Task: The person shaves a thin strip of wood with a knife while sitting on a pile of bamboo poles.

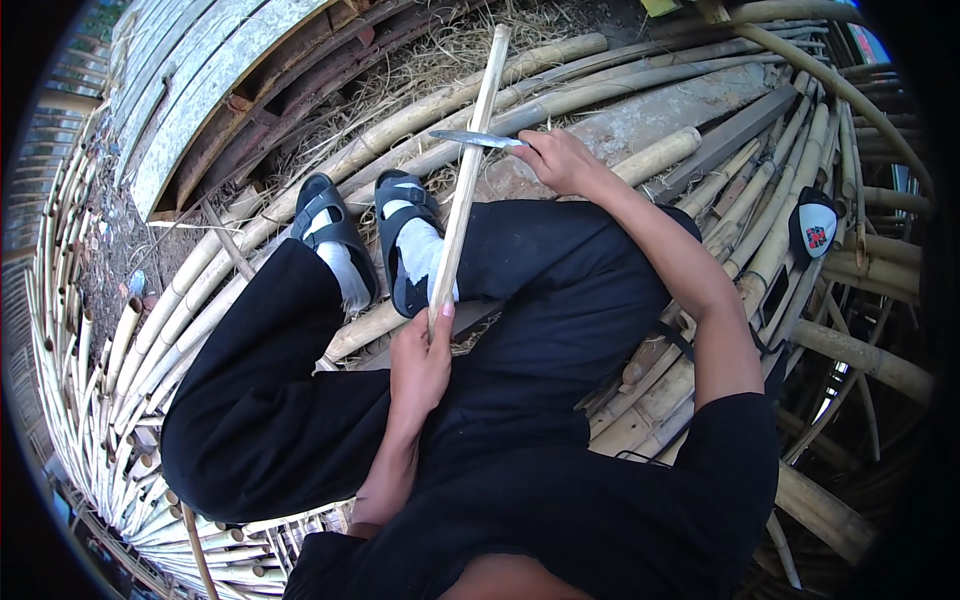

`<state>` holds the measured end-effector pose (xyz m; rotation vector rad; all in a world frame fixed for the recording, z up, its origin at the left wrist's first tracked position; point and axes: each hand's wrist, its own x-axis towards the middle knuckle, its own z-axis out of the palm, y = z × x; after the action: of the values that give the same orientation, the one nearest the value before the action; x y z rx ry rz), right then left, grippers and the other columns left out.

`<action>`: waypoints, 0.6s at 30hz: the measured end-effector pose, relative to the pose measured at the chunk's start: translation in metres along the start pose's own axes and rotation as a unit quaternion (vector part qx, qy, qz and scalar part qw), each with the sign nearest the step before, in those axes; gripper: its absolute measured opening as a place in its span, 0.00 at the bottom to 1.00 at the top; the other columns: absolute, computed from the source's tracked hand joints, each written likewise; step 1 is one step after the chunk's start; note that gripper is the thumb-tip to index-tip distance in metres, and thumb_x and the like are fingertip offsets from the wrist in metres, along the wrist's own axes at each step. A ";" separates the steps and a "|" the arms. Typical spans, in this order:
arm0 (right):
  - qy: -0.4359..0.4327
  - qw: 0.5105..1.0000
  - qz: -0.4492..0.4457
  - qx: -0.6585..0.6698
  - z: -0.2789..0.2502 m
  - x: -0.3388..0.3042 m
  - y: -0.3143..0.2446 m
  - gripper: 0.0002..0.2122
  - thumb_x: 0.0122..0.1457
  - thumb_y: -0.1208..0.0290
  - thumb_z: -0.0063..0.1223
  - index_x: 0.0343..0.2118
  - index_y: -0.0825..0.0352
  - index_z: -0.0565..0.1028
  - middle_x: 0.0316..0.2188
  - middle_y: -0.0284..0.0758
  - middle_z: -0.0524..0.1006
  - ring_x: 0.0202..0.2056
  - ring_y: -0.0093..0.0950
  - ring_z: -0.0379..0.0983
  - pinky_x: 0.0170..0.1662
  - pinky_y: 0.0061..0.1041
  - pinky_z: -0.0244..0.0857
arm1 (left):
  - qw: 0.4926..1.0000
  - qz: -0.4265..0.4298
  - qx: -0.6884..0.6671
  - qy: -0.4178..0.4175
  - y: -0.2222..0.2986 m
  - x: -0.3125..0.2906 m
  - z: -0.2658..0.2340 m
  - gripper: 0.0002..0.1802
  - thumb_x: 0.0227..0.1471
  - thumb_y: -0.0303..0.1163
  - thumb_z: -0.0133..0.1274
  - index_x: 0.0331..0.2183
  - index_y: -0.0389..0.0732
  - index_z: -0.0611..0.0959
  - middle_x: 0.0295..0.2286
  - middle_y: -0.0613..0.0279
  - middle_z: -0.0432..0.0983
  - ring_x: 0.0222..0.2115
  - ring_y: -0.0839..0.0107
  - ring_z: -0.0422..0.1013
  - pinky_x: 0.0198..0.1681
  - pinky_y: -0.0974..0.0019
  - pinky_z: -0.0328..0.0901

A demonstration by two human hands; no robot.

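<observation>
Among bamboo poles [560, 57], left hand [421, 360] is closed round a pale strip [464, 200] near one end, right hand [560, 163] round a knife [475, 138] crossing it.

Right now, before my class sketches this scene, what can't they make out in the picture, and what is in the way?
Head view: most of the handle of the knife, covered by the right hand.
Head view: the near end of the wooden strip, covered by the left hand.
Head view: any bamboo poles directly under the black trousers, which hide them.
Head view: the yellow object, cut off by the top edge.
</observation>
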<state>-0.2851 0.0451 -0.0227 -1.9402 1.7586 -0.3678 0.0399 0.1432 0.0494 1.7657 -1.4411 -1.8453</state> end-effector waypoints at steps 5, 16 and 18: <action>0.127 0.983 0.133 -0.006 -0.044 0.012 0.045 0.26 0.65 0.50 0.35 0.28 0.71 0.73 0.19 0.50 0.72 0.27 0.52 0.69 0.31 0.44 0.60 | 1.000 -0.003 0.004 -0.019 0.004 -0.009 -0.004 0.25 0.62 0.45 0.45 0.21 0.35 0.73 0.12 0.69 0.60 0.15 0.83 0.55 0.18 0.71 0.50; -0.016 0.993 0.071 0.096 -0.027 -0.019 -0.053 0.23 0.65 0.53 0.39 0.27 0.73 0.71 0.18 0.50 0.70 0.24 0.50 0.67 0.30 0.41 0.59 | 0.998 0.039 0.038 0.012 0.011 -0.010 -0.004 0.26 0.60 0.45 0.47 0.24 0.30 0.74 0.12 0.57 0.63 0.15 0.75 0.58 0.20 0.64 0.56; -0.024 0.997 0.011 0.070 -0.022 -0.021 -0.061 0.23 0.65 0.54 0.39 0.25 0.72 0.72 0.19 0.51 0.71 0.26 0.52 0.69 0.32 0.42 0.61 | 0.998 0.040 0.052 0.016 0.011 -0.011 -0.004 0.26 0.61 0.45 0.47 0.24 0.30 0.74 0.12 0.55 0.63 0.14 0.74 0.58 0.19 0.63 0.56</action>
<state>-0.2475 0.0643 0.0306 -1.8160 1.6747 -0.4215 0.0412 0.1435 0.0654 1.7491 -1.5982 -1.7246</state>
